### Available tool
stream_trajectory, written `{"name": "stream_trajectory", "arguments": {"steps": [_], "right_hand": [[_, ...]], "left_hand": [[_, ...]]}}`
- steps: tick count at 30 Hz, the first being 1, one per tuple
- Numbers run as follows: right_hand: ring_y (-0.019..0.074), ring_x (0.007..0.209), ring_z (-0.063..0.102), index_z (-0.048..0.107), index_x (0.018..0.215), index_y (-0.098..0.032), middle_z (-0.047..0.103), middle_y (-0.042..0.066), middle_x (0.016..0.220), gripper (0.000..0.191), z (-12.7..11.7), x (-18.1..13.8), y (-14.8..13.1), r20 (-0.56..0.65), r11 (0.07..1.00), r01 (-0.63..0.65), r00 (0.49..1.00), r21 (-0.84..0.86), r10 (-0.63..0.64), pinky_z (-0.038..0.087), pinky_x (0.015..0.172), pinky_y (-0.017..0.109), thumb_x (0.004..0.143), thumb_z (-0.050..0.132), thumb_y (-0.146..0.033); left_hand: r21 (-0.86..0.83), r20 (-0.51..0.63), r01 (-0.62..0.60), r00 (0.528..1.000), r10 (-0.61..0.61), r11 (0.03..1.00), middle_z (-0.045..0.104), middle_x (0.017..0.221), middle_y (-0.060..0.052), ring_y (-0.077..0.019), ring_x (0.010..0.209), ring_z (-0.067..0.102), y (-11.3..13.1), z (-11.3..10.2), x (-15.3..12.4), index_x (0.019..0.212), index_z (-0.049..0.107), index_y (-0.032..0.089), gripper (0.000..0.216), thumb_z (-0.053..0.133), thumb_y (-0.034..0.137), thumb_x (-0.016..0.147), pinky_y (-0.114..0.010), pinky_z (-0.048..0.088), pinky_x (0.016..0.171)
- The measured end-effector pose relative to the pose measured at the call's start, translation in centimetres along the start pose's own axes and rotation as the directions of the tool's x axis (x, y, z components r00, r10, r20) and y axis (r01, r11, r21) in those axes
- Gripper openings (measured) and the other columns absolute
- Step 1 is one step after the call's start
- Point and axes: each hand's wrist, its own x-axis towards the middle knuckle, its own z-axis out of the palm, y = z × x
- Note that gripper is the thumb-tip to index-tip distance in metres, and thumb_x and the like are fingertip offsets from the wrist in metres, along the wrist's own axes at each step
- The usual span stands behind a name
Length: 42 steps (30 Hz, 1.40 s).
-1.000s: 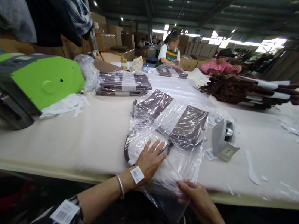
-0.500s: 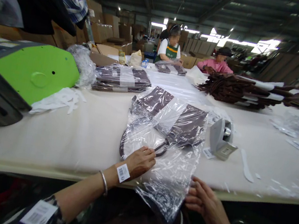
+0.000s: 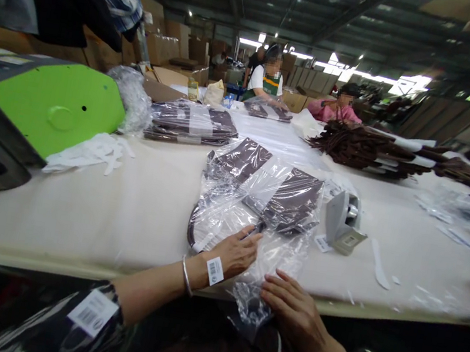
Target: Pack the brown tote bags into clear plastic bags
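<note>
you are resting your left hand [image 3: 234, 253] on the clear bag [image 3: 287, 253], and its bent fingers are touching the part by the dark strap [image 3: 190, 225] (i cannot tell if they are pinching it). your right hand [image 3: 294, 307] is lying loose and open over the bag's near end. the bag is lying on the white table [image 3: 158, 211] right in front of you, and a folded brown thing [image 3: 301, 192] is showing inside. a gray holder [image 3: 336, 216] is standing just beside it, on the right.
</note>
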Motion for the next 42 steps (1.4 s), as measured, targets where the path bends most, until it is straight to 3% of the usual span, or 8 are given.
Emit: {"name": "stream_trajectory", "arguments": {"steps": [9,14,18,23,28,32,37,42], "right_hand": [[0.0182,0.098,0.072,0.065,0.117,-0.024,0.075,0.006,0.104,0.026,-0.3,0.3,-0.5,-0.137,0.929,-0.298,0.933,0.222,0.332,0.059,0.087,0.028,0.095,0.053,-0.016],[0.0186,0.091,0.070,0.069,0.107,-0.023,0.074,0.006,0.094,0.021,-0.2,4.9,0.7,-0.227,0.902,-0.322,0.892,0.286,0.391,0.058,0.080,0.029,0.095,0.054,-0.016],[0.0163,0.077,0.066,0.070,0.102,-0.023,0.071,0.005,0.084,0.021,0.0,8.0,2.4,-0.284,0.898,-0.362,0.859,0.250,0.425,0.054,0.071,0.026,0.097,0.050,-0.020],[0.0154,0.065,0.060,0.068,0.086,-0.022,0.065,0.003,0.072,0.031,1.7,10.5,5.8,-0.224,0.815,-0.536,0.786,0.218,0.577,0.047,0.065,0.025,0.099,0.044,-0.039],[0.0156,0.062,0.058,0.064,0.074,-0.022,0.065,0.002,0.067,0.040,4.7,13.4,10.1,-0.049,0.767,-0.631,0.768,0.115,0.639,0.038,0.062,0.025,0.098,0.043,-0.045],[0.0177,0.067,0.063,0.068,0.081,-0.023,0.070,0.003,0.075,0.034,6.8,13.8,11.4,0.064,0.766,-0.640,0.768,0.062,0.637,0.037,0.063,0.025,0.096,0.046,-0.044],[0.0155,0.064,0.059,0.067,0.075,-0.023,0.067,0.002,0.069,0.037,7.4,12.8,11.2,0.051,0.747,-0.653,0.756,0.128,0.652,0.037,0.064,0.024,0.096,0.046,-0.044],[0.0155,0.069,0.058,0.071,0.082,-0.021,0.070,0.001,0.076,0.036,7.2,12.6,11.2,0.019,0.666,-0.688,0.699,0.289,0.714,0.041,0.067,0.023,0.093,0.049,-0.047]], "left_hand": [[-0.210,0.098,0.175,0.983,-0.157,0.962,0.072,0.095,-0.004,-0.0260,0.123,0.054,-3.3,-0.2,-1.6,0.092,0.065,0.019,0.012,0.053,0.018,0.093,-0.051,0.032,0.111],[-0.192,0.026,0.099,0.995,-0.096,0.976,0.071,0.089,-0.005,-0.0248,0.122,0.053,-3.8,-0.3,-2.7,0.087,0.066,0.018,0.016,0.052,0.016,0.094,-0.048,0.028,0.114],[-0.323,0.164,0.220,0.971,-0.175,0.920,0.073,0.091,-0.004,-0.0246,0.115,0.058,-4.7,-0.7,-3.3,0.085,0.069,0.020,0.014,0.057,0.021,0.091,-0.048,0.029,0.112],[-0.680,0.362,0.465,0.885,-0.292,0.567,0.074,0.106,-0.002,-0.0226,0.119,0.058,-7.7,-3.3,-5.4,0.098,0.073,0.027,0.026,0.047,0.030,0.096,-0.044,0.031,0.111],[-0.845,0.384,0.503,0.808,-0.447,0.182,0.076,0.099,-0.004,-0.0182,0.104,0.064,-8.8,-6.6,-7.6,0.105,0.070,0.020,0.055,0.018,0.037,0.103,-0.033,0.041,0.102],[-0.647,0.372,0.662,0.707,-0.601,0.378,0.074,0.091,-0.001,-0.0230,0.098,0.063,-6.2,-5.7,-8.8,0.101,0.069,0.022,0.026,0.069,0.039,0.081,-0.039,0.039,0.102],[-0.441,0.289,0.814,0.527,-0.799,0.377,0.070,0.077,-0.001,-0.0189,0.081,0.063,-3.5,-3.1,-8.7,0.078,0.065,0.021,0.015,0.056,0.020,0.090,-0.039,0.042,0.092],[-0.385,0.142,0.733,0.648,-0.748,0.562,0.071,0.081,-0.001,-0.0203,0.085,0.063,-3.4,-2.8,-9.3,0.082,0.064,0.021,0.009,0.063,0.026,0.089,-0.047,0.036,0.103]]}}
